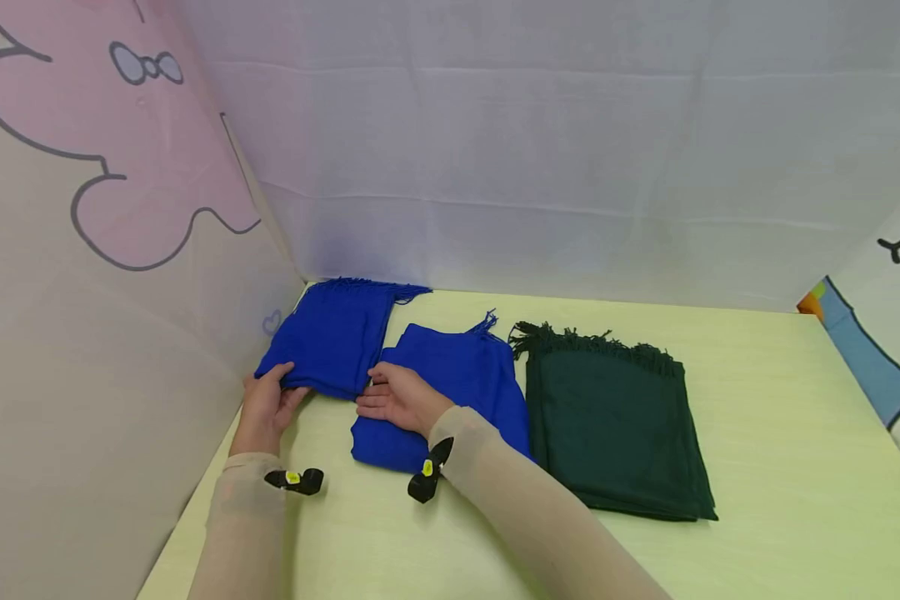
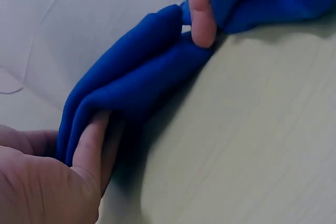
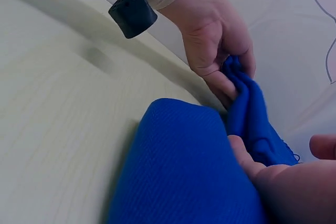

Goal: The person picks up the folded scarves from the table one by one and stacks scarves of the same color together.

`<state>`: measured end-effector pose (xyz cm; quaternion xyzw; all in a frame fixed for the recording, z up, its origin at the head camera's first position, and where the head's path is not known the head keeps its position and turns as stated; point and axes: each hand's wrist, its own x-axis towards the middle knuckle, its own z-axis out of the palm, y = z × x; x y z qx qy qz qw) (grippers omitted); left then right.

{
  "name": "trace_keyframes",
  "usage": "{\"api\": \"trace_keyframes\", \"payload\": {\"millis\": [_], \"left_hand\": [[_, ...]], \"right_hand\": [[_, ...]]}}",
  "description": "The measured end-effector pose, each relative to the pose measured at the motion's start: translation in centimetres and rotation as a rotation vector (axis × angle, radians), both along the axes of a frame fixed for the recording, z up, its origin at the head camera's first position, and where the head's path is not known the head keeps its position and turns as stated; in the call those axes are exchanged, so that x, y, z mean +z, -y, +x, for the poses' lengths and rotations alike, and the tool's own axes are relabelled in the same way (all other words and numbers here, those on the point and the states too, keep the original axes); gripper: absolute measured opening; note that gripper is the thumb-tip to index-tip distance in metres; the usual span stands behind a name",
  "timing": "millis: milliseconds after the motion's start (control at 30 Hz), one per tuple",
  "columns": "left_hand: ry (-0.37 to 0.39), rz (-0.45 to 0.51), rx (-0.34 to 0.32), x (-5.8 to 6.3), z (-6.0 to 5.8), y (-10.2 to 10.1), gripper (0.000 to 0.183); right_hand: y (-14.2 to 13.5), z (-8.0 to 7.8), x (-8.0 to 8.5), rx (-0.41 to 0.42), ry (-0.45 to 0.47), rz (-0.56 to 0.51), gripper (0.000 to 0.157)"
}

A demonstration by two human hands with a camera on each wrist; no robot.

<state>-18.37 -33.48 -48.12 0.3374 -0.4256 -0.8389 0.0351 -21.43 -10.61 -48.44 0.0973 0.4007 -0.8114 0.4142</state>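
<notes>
A folded blue scarf point(image 1: 330, 337) with a fringe along its far edge lies at the back left. My left hand point(image 1: 266, 408) grips its near left corner, the thumb on one side and fingers tucked under the fold, as the left wrist view shows. At the scarf's near right corner is my right hand point(image 1: 405, 400), its fingers fairly straight and spread apart, fingertips right at the edge. Under the right hand lies a second blue scarf point(image 1: 457, 358), folded less evenly, with a fringe tuft at its far right corner; the right hand and forearm hide part of it.
A folded dark green scarf point(image 1: 615, 425) with a fringed far edge lies right of the blue ones, close to the second. The pale yellow table point(image 1: 780, 433) meets a cloth-covered wall point(image 1: 570, 167) at the back and a printed cloth wall point(image 1: 120, 350) at left.
</notes>
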Motion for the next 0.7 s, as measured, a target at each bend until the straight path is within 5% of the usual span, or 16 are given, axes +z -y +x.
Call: {"api": "trace_keyframes", "payload": {"millis": [200, 400, 533, 700], "left_hand": [[-0.158, 0.210, 0.043, 0.9, -0.1, -0.8, 0.081], [-0.241, 0.301, 0.074, 2.5, -0.4, -1.9, 0.075], [-0.229, 0.282, 0.091, 2.9, -0.1, -2.2, 0.073], [-0.176, 0.194, 0.107, 3.0, 0.6, -2.7, 0.068]], "right_hand": [[0.1, 0.1, 0.1, -0.009, 0.004, 0.031, 0.068], [-0.2, -0.2, 0.3, -0.006, 0.011, 0.026, 0.087], [-0.2, -0.3, 0.1, -0.022, 0.054, -0.065, 0.096], [0.3, -0.4, 0.0, -0.119, 0.102, -0.207, 0.080]]}}
